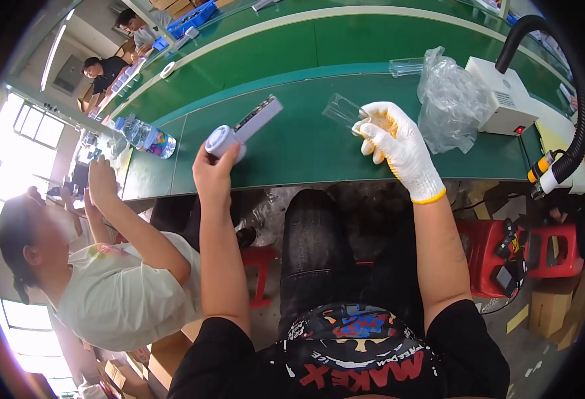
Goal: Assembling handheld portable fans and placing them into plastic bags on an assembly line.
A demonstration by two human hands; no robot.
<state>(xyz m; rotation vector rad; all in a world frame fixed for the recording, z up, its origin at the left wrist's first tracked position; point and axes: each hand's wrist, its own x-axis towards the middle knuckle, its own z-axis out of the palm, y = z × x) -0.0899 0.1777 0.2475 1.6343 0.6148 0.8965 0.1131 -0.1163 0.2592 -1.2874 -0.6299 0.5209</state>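
Over the green bench (pixel 305 143), the left hand (pixel 214 169) is gripping a white device (pixel 256 123) while, farther right, the gloved right hand (pixel 395 139) is grasping a clear tube (pixel 343 111), the pieces sitting apart, unjoined.

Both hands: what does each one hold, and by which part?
The left hand holds a white device by its round end; the gloved right hand holds a clear tube by one end.

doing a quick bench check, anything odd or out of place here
One mismatch: the right grip wears a white glove, while the left grip, holding the white device, is bare. A crumpled plastic bag lies beside the white box. No spill shows.
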